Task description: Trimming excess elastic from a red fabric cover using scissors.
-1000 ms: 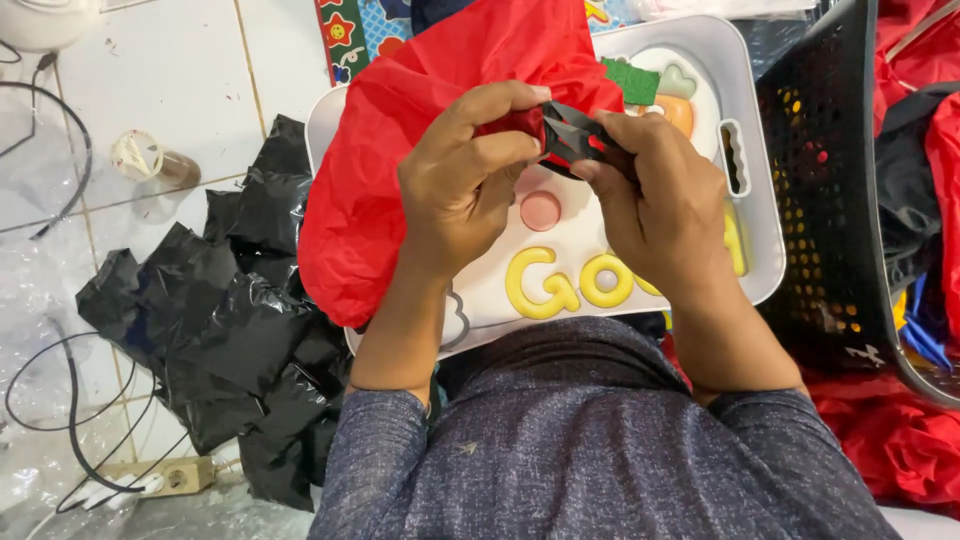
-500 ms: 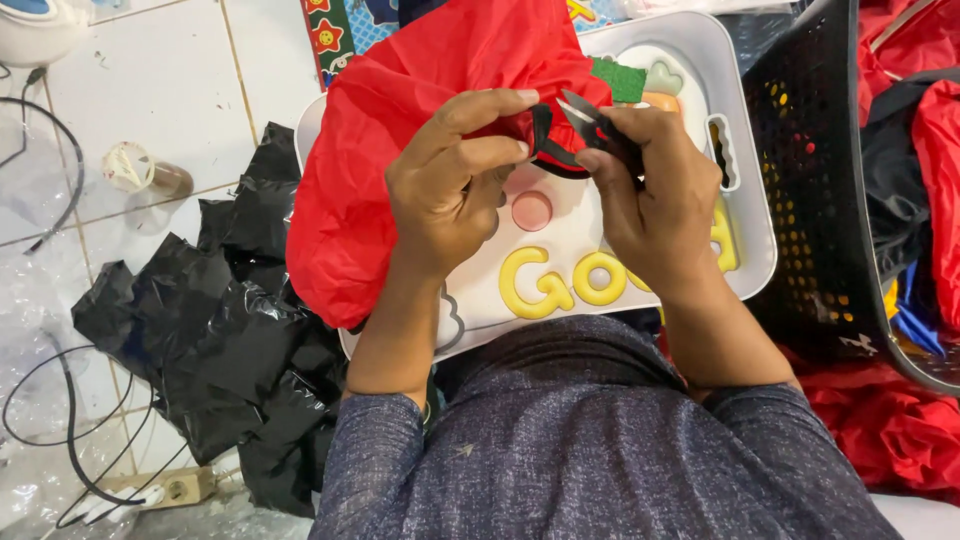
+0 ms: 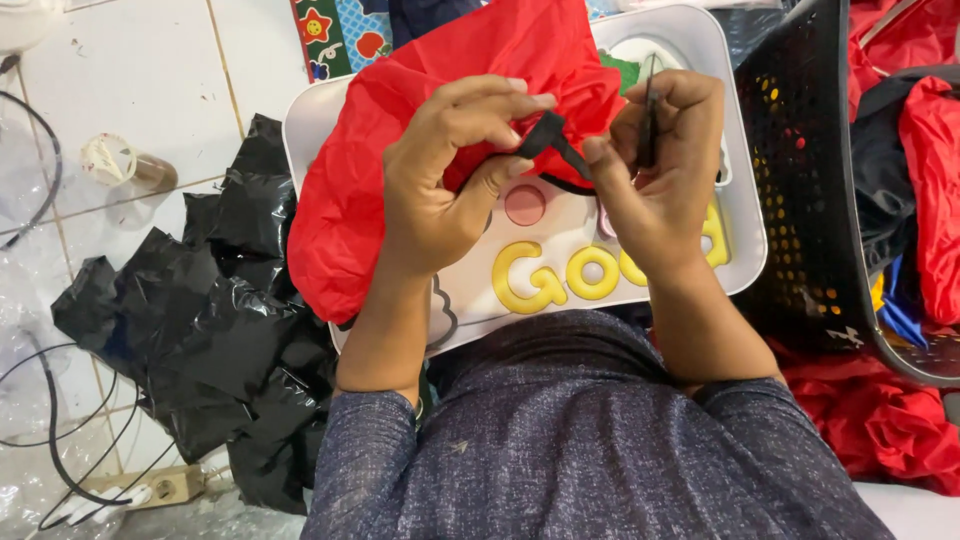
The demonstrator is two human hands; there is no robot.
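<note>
Red, thin and likely slippery fabric (image 3: 440, 130) bunches at frame centre, left hand (image 3: 450, 180) pinching its black strap (image 3: 545, 135), right hand (image 3: 660, 160) closed on a dark tool (image 3: 650, 110).

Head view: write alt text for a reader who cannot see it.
Two bare hands work a black strap on a red fabric bag over a white tray: the left hand pinches the strap, the right hand holds a thin dark tool. A black basket stands alongside.
</note>
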